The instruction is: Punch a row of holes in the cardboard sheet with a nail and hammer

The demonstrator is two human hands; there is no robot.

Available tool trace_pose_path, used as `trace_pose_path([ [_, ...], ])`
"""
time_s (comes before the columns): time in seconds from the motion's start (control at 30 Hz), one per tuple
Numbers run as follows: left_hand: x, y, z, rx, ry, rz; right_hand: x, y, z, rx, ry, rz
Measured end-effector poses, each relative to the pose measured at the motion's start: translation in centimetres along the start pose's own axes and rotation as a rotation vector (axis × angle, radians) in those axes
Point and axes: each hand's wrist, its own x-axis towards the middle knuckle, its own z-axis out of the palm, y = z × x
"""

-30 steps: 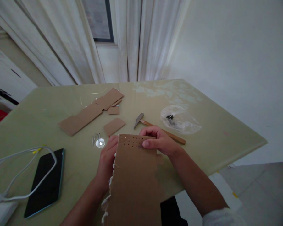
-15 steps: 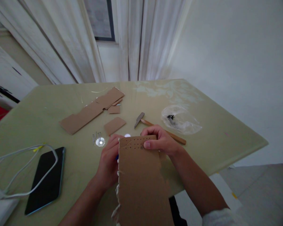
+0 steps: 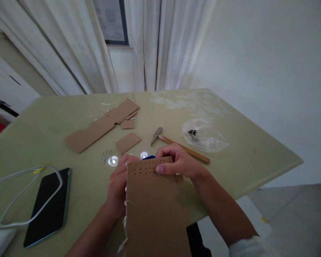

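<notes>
A: Two hands on the cardboard sheet (image 3: 152, 210). It's brown, rows of small punched holes along its top edge, left edge ragged with white fibre showing.
B: Grip?
A: Right hand (image 3: 179, 165) pinches the top edge, thumb over the holes. Left hand (image 3: 119, 185) sits behind the left edge; can't tell if it's closed.
B: Position?
A: Just near side of the hammer (image 3: 180, 144), over the table (image 3: 246, 157) edge.
B: Change?
A: Sheet shifted slightly left; a blue item (image 3: 149, 157) now peeks above it.
</notes>
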Motion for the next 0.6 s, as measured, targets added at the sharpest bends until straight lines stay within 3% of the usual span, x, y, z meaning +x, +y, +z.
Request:
trace_pose_path([
  [0.17, 0.42, -0.03, -0.19, 0.022, -0.043, -0.088, 0.01, 0.57, 0.25, 0.096, 0.051, 0.003],
  [0.47, 0.32, 0.28, 0.03, -0.026, 0.003, 0.014, 0.07, 0.24, -0.01, -0.021, 0.016, -0.013],
  [0.6, 0.84, 0.11, -0.35, -0.004, -0.067, -0.054, 0.17, 0.68, 0.01, 0.037, 0.053, -0.01],
])
